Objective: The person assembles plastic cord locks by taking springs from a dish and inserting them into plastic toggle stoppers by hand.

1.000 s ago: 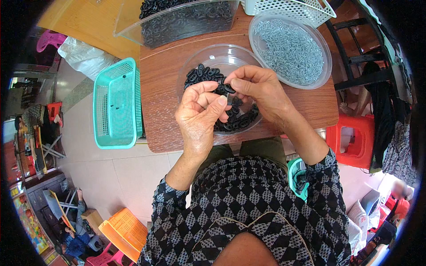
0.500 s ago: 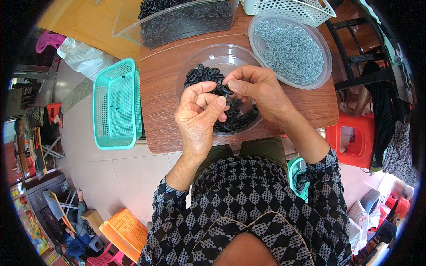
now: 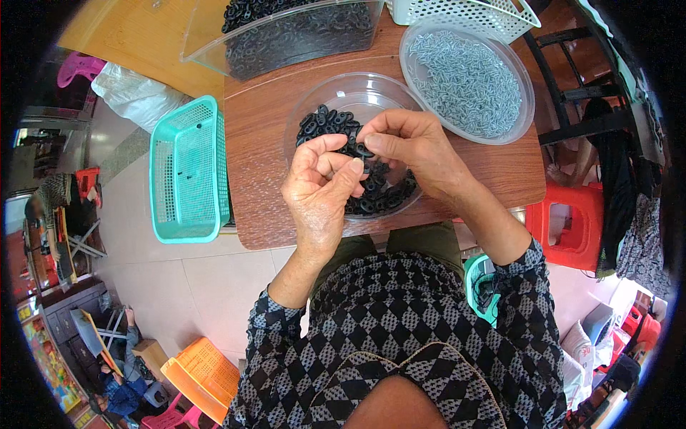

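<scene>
A small, dark, rounded black piece [image 3: 364, 150] is pinched at the fingertips of the right hand [image 3: 418, 146], tilted above the round clear tray [image 3: 373, 100]; the left hand's [image 3: 316, 179] fingertips are just beside it, contact unclear. Matching loose black pieces [image 3: 325, 121], several visibly holed, lie jumbled in the tray's left and near right parts.

Black piece [image 3: 364, 151] now half hidden between the hands [image 3: 316, 187], detail too small to call, bowl [image 3: 357, 84] partly covered, bin [image 3: 205, 43] sliced off up top, white basket [image 3: 475, 23] clipped there too
</scene>
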A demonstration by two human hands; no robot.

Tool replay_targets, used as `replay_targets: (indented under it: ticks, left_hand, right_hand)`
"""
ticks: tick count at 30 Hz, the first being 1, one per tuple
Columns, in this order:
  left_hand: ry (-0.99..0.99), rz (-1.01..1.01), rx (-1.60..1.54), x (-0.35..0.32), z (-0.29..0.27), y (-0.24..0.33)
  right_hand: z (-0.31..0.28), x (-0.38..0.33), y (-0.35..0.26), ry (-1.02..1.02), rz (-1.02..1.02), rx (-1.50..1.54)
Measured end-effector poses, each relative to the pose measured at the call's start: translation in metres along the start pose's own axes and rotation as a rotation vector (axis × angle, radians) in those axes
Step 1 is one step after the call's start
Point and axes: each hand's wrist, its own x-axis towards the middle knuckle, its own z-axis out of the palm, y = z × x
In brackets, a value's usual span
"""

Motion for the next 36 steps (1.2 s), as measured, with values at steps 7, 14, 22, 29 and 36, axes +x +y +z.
replay_targets:
  ticks: [7,14,22,29,36]
  left_hand:
    - [0.008,0.009,0.013,0.001,0.0,-0.002]
    - [0.016,0.007,-0.039,0.0,0.002,-0.004]
    - [0.136,0.022,-0.039,-0.004,0.01,-0.003]
    - [0.162,0.051,-0.037,-0.004,0.01,-0.005]
    - [0.186,0.113,-0.068,-0.005,0.013,-0.003]
  right_hand:
    - [0.002,-0.003,-0.004,-0.053,-0.101,-0.082]
    - [0.005,-0.006,-0.009,-0.034,-0.068,-0.059]
    - [0.01,-0.007,-0.003,0.007,-0.127,-0.058]
    - [0.014,-0.01,0.003,0.019,-0.204,-0.056]
    - [0.023,-0.021,0.002,0.068,-0.328,-0.287]
